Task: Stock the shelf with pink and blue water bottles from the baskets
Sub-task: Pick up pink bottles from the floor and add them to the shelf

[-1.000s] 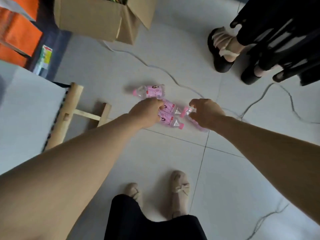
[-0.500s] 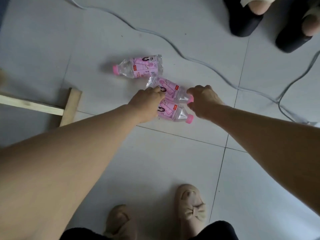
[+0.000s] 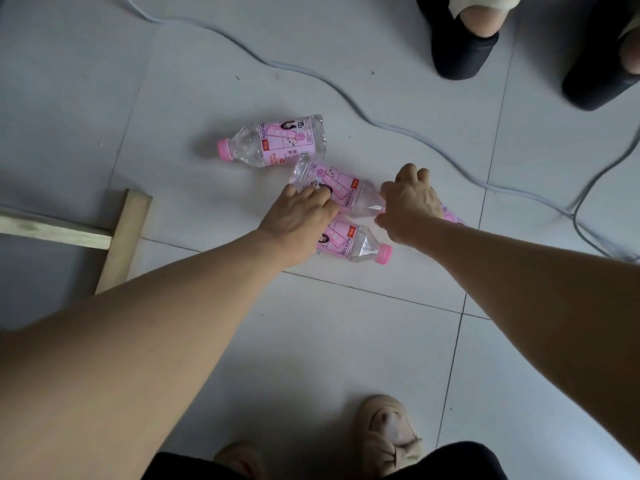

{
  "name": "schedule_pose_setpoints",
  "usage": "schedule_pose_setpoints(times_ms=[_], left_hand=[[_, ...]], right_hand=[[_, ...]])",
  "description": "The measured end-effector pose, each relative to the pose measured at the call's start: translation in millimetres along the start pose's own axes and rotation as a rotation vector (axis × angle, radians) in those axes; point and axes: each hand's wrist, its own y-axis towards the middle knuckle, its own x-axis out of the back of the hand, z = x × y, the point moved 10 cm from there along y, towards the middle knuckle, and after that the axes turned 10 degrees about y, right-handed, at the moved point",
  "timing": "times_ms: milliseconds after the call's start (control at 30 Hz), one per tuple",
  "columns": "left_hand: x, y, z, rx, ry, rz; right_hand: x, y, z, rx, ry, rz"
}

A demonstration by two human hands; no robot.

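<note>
1. Pink bottles: four in view, all lying on the floor (image 3: 311, 341). No blue ones, no baskets and no shelf show.
2. Far bottle (image 3: 277, 142) lies alone, cap to the left, its base touching the middle bottle (image 3: 346, 192). Near bottle (image 3: 349, 242) lies alongside the middle one, cap to the right.
3. Left hand (image 3: 298, 216): fingers curled over the middle bottle's label, gripping it.
4. Right hand (image 3: 410, 199): fingers curled at the middle bottle's neck, hiding the cap. A fourth bottle (image 3: 450, 214) shows as a pink strip at the wrist. Cannot tell which of the two it grips.
5. Progress (judgement): early. Nothing is lifted or shelved; every bottle here is left to carry over.
6. Against half a second ago: camera is lower and closer. Bottles lie as before, and both hands stay on the same spots. The fourth bottle's label is newly visible.
7. A cable (image 3: 346, 88) snakes just beyond the bottles.
</note>
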Motion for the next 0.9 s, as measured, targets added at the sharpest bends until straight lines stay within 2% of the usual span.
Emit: schedule_pose_setpoints(times_ms=[100,267,433,533,667,900], left_hand=[[-1,-9,5,0.033,0.014,0.034],[10,-48,39,0.141,-0.043,0.109],[61,-97,76,0.234,-0.078,0.117],[117,-127,98,0.285,-0.082,0.079],[202,-167,121,0.368,-0.098,0.037],[388,-291,181,0.609,-0.238,-0.06]], right_hand=[[8,-7,4,0.014,0.026,0.046],[29,-30,24,-0.053,0.364,0.086],[81,-64,82,0.018,0.3,0.042],[125,-92,107,0.027,0.254,0.024],[202,-137,151,0.133,0.232,-0.026],[404,-247,263,0.356,0.163,-0.199]])
